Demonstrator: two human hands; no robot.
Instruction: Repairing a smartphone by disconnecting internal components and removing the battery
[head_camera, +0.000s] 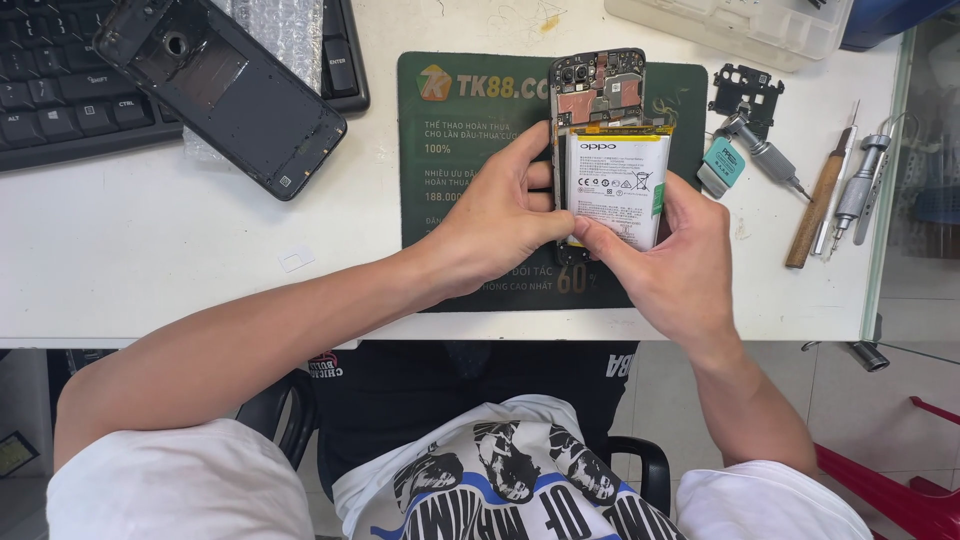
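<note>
The white table (150, 260) is carrying a dark green mat (450, 180), and over that mat's right half the person is holding an opened phone (600, 90) with its white battery (617, 185) showing. The left hand (500, 215) is gripping the phone's left edge while the right hand (670, 255) is clasping its lower right corner, thumb lying on the battery. Left of the mat a black back cover (225, 90) is lying partly on a keyboard (70, 90); right of it, screwdrivers (850, 190) are resting.
</note>
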